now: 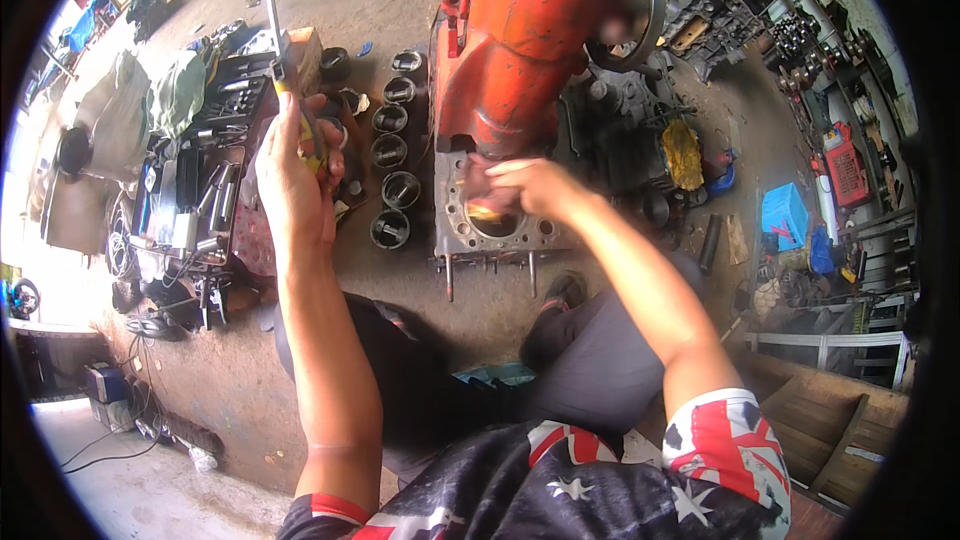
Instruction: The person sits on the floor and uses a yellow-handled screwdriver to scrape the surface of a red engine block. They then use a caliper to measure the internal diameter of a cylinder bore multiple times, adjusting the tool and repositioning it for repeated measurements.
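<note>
My left hand (300, 155) is raised on the left, its fingers wrapped round the handle of a yellow-handled tool (274, 35) with a long, flat metal blade pointing up and away. I cannot make out the tool's exact kind. My right hand (530, 188) is over the grey engine block (455, 230), beside a round cylinder bore (497, 227). Its fingers are smeared by motion, with a brownish-yellow blur under them, so whether they hold anything is hidden. Right behind that hand, a large red machine (500, 50) stands on the block.
Several pistons (390, 230) stand in a row on the floor left of the block. Farther left lies a tray of sockets and hand tools (220, 190). Two studs (449, 280) stick out toward me. Engine parts (625, 100) and a blue box (785, 215) are on the right.
</note>
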Available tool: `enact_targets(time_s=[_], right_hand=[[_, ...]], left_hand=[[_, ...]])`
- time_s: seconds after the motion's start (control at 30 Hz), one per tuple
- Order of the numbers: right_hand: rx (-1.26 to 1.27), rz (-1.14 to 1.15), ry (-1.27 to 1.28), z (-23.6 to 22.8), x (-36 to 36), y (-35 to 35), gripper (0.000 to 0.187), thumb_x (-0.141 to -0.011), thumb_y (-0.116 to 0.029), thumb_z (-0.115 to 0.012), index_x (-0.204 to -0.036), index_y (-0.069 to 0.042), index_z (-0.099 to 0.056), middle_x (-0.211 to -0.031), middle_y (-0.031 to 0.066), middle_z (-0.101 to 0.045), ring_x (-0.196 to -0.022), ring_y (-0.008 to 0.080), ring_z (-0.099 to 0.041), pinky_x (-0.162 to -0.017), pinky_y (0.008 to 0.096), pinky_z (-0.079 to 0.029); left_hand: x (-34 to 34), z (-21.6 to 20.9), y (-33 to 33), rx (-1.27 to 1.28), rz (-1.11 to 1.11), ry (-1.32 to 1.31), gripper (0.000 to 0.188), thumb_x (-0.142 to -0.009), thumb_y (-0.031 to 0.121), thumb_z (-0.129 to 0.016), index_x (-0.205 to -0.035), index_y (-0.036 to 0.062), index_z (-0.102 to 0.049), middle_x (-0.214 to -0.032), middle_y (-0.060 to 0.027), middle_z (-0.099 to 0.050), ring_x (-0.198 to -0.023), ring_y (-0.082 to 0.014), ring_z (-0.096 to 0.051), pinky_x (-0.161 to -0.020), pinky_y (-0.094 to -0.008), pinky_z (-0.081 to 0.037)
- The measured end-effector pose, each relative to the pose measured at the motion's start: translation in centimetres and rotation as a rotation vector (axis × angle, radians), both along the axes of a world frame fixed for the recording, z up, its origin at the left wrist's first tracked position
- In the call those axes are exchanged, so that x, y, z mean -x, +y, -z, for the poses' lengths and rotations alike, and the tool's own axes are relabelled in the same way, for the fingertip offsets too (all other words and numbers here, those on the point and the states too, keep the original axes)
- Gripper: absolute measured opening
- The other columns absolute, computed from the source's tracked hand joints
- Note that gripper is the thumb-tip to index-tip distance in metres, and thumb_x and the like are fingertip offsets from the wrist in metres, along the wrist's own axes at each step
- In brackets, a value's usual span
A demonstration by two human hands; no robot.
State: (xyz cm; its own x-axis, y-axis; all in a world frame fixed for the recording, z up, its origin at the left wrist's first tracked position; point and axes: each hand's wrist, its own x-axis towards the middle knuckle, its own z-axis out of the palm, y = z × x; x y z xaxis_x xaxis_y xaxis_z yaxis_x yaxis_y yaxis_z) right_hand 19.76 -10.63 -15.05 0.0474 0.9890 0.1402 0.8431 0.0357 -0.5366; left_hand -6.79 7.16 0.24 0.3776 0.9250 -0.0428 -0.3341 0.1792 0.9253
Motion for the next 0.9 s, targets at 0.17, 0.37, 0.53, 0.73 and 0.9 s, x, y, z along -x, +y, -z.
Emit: enact_targets(time_s=[0.17, 0.37, 0.53, 0.73, 0.9], right_hand=[[0.192, 0.531, 0.076, -4.3, -4.2, -3.7, 0.02, -0.089, -0.022, -0.068, -0.105, -0.015, -0.076, -0.108, 0.0155, -0.073, -0.1, 0.0309, -0.07, -0.082, 0.0404, -0.055], [0.17, 0.578, -0.179, 0.1, 3.5, -0.5, 0.024, -0.093, -0.025, -0.057, -0.106, -0.015, -0.075, -0.121, 0.0225, -0.065, -0.108, 0.0432, -0.064, -0.093, 0.048, -0.052], [0.074, 0.572, -0.304, 1.1, 11.1, 5.0, 0.037, -0.085, -0.017, -0.063, -0.121, -0.008, -0.066, -0.131, 0.028, -0.055, -0.116, 0.0537, -0.056, -0.103, 0.0581, -0.044], [-0.16, 0.022, 0.263, -2.0, 12.3, 5.5, 0.029, -0.074, -0.001, -0.057, -0.097, -0.008, -0.073, -0.095, 0.0129, -0.072, -0.1, 0.0308, -0.066, -0.09, 0.0455, -0.048], [-0.18, 0.399, 0.309, -6.1, 9.2, -4.2, 0.035, -0.077, 0.006, -0.06, -0.106, -0.009, -0.074, -0.096, 0.0135, -0.069, -0.102, 0.0342, -0.062, -0.091, 0.0436, -0.05]], left_hand=[[-0.5, -0.2, -0.1, 0.019, 0.014, -0.018, 0.043, -0.105, 0.04, -0.053, -0.114, -0.0011, -0.063, -0.073, -0.0034, -0.06, -0.052, -0.0089, -0.047, -0.047, -0.0222, -0.035], [-1.4, -0.2, -0.7, -0.004, 0.05, -0.024, 0.043, -0.104, 0.04, -0.053, -0.114, -0.0009, -0.063, -0.072, -0.0031, -0.059, -0.052, -0.0088, -0.047, -0.048, -0.0221, -0.035], [-2.3, 0.2, -1.5, -0.014, 0.069, 0.006, 0.04, -0.105, 0.038, -0.054, -0.11, 0.0002, -0.065, -0.069, -0.0026, -0.059, -0.05, -0.0089, -0.047, -0.047, -0.0231, -0.034], [-2.6, 0.6, -2.0, -0.026, 0.104, 0.02, 0.037, -0.104, 0.038, -0.055, -0.106, 0.0029, -0.067, -0.069, -0.002, -0.059, -0.05, -0.0093, -0.047, -0.047, -0.024, -0.034], [-1.7, 0.5, -1.8, -0.011, 0.068, 0.081, 0.043, -0.104, 0.042, -0.053, -0.117, 0.0023, -0.065, -0.074, -0.0003, -0.059, -0.053, -0.0067, -0.047, -0.047, -0.0194, -0.034]])
